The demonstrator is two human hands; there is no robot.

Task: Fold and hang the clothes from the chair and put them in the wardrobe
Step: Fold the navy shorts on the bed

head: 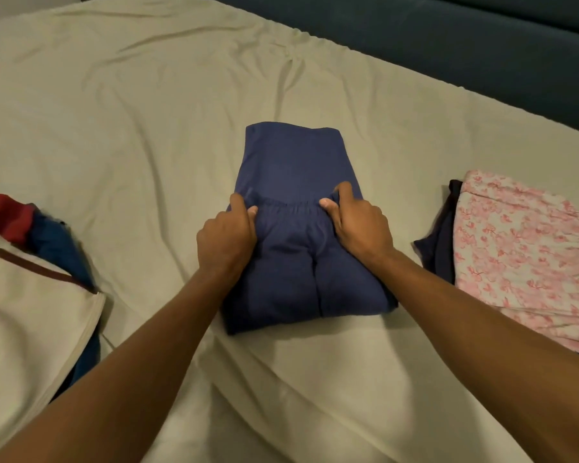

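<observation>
Head view: folded navy trousers [295, 235] lie mid-bed [131, 128], long axis running away from the person. Left hand [226, 240] and right hand [360, 225] pinch the elastic waistband [290, 207]; fingertips hidden underneath.

Bed [131, 111] (beige-sheeted) bears folded clothes [291, 262].

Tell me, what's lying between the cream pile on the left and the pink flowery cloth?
In the head view, the folded navy trousers lie between them on the sheet, gripped at the waistband by the left hand and right hand.
</observation>
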